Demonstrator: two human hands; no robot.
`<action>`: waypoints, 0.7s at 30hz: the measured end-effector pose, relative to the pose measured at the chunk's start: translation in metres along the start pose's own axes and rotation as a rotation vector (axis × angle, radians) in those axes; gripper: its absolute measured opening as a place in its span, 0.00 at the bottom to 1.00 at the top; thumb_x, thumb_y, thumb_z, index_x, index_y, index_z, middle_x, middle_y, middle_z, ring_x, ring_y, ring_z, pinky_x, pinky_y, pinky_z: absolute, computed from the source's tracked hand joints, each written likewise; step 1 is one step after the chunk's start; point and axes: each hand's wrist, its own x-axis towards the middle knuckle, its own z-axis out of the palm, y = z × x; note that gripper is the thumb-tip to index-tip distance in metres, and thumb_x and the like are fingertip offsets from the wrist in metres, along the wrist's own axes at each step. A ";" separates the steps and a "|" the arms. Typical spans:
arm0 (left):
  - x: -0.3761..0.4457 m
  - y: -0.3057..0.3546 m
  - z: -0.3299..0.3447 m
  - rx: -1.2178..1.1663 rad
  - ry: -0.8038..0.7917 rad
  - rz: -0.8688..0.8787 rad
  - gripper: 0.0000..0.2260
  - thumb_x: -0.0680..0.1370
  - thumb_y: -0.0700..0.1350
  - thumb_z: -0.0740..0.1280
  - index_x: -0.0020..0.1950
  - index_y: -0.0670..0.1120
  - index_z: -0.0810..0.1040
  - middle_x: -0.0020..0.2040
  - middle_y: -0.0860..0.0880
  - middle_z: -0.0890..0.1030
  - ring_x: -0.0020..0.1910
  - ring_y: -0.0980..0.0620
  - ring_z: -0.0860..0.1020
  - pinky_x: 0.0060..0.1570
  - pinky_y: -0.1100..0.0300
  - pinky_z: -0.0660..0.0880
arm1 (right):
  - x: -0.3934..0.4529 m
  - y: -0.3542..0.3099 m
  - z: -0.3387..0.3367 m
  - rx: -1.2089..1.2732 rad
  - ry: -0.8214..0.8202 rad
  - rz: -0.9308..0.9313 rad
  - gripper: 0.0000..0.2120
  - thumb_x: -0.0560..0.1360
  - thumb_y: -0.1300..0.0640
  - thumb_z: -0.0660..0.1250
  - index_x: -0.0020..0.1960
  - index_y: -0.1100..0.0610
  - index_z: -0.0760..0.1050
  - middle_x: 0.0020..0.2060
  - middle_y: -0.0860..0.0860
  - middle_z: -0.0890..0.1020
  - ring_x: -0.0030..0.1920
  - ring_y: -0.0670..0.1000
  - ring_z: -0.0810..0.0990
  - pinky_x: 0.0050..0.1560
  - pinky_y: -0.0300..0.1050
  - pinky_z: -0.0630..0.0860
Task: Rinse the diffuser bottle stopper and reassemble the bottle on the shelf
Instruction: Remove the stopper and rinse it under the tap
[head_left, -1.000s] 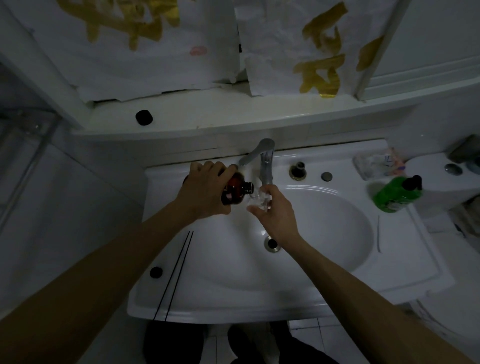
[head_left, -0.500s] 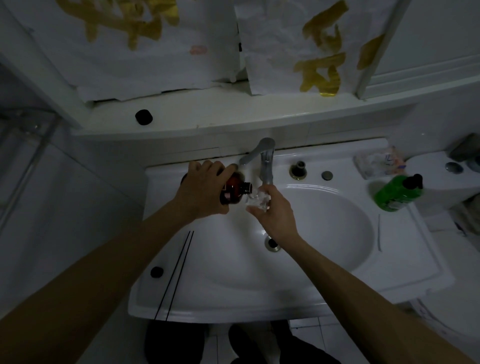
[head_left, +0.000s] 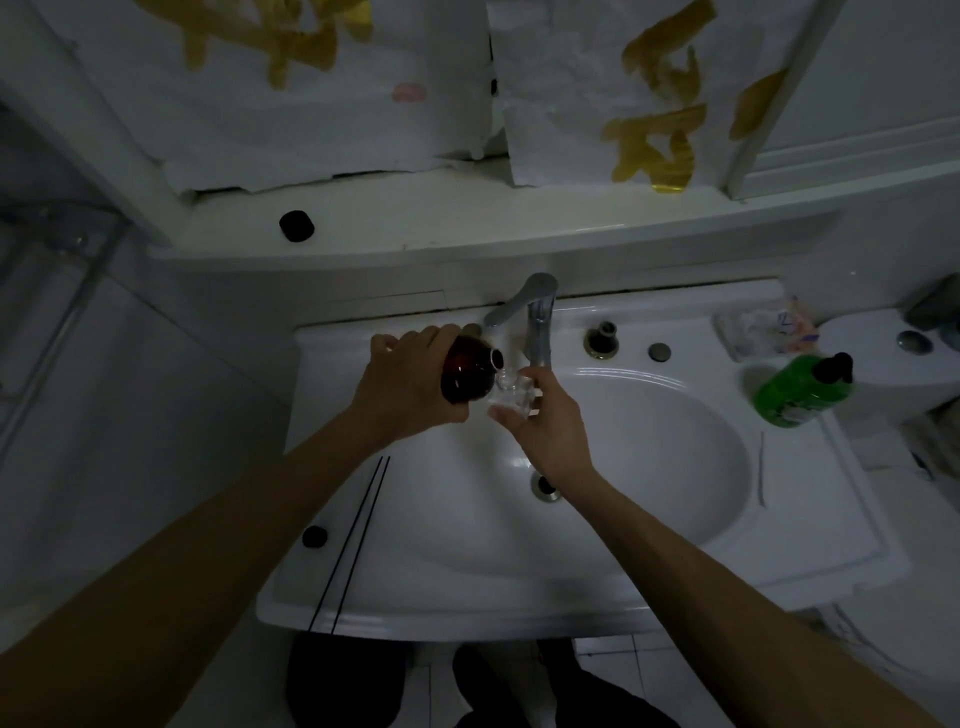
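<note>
- Amber-brown glass bottle (head_left: 467, 375) sits in the left hand (head_left: 410, 384), fingers wrapped shut around its body. It is tipped well over, long axis running up and to the right, open neck pointing toward the tap.
- Small clear glass piece (head_left: 511, 396) is pinched in the right hand (head_left: 550, 426), thumb below, fingers behind. It reads as a second, clear bottle rather than the stopper, but the light is poor and I can't be sure.
- Key relation: the amber neck is directly above and just beside the clear piece's mouth, nearly touching. The two hands are close together over the back-left of the basin (head_left: 649, 467), just in front of the faucet (head_left: 537, 322).
- My read: liquid is being poured from amber to clear, or is about to be. No stream visible, and no water visible from the faucet.
- Black cap (head_left: 297, 226) lies on the shelf (head_left: 467, 228) above the sink, up and to the left, well apart from both hands. Left hand is the nearer one to it.
- A second small black piece (head_left: 314, 536) rests on the sink's front-left rim, beside two thin dark reeds (head_left: 358, 530) lying lengthwise there. It could be the stopper; too small to tell.
- Judgement: reassembly not begun. The shelf is behind the faucet, so a hand must lift up and back over the spout to set the bottle there.
- Risk: tilted bottle over hard ceramic, wet grip likely.
</note>
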 end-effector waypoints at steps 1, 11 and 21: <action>-0.001 -0.001 0.000 -0.065 -0.007 -0.052 0.31 0.63 0.57 0.73 0.62 0.50 0.68 0.52 0.52 0.78 0.50 0.51 0.78 0.57 0.50 0.68 | 0.000 -0.001 0.002 0.007 -0.003 0.001 0.21 0.70 0.50 0.75 0.59 0.51 0.71 0.49 0.45 0.79 0.48 0.48 0.80 0.52 0.46 0.79; -0.030 -0.026 0.008 -0.639 0.055 -0.485 0.36 0.64 0.47 0.79 0.67 0.49 0.65 0.62 0.47 0.76 0.60 0.49 0.76 0.54 0.59 0.73 | -0.001 -0.004 0.025 0.031 -0.064 -0.005 0.20 0.70 0.52 0.75 0.58 0.52 0.72 0.48 0.46 0.79 0.48 0.45 0.78 0.53 0.43 0.77; -0.071 -0.076 0.021 -0.697 0.101 -0.746 0.28 0.64 0.41 0.79 0.59 0.47 0.68 0.46 0.55 0.78 0.40 0.67 0.78 0.37 0.76 0.70 | -0.007 -0.002 0.072 -0.032 -0.134 0.024 0.21 0.68 0.50 0.76 0.56 0.47 0.71 0.49 0.45 0.81 0.49 0.48 0.81 0.54 0.54 0.79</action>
